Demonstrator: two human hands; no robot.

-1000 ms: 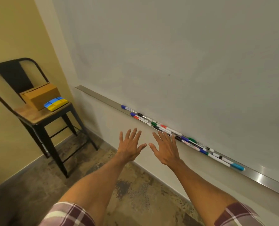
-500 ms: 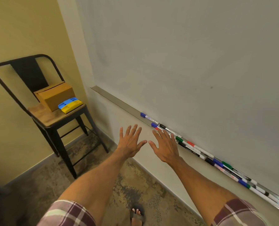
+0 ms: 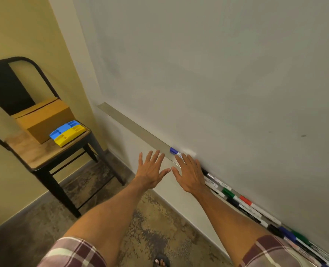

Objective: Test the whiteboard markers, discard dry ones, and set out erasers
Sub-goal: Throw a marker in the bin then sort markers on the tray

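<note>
Barely begun, judging by the layout: no strokes on the whiteboard, markers capped and lying in the tray, none in hand. Left to do: testing each one, discarding the dry, and fetching the erasers, blue and yellow, side by side on the chair well left of the tray, just beside a box.

Both hands empty, fingers straight and spread. Left hand hovering just below the tray's bare stretch. Right hand over the tray's front edge, fingertips near the blue marker; touching or not, hard to tell.

Markers packed end to end and side by side, long axes parallel to the tray, running from near its middle toward its right end. Blue marker leftmost, cap pointing toward the tray's left end.
</note>
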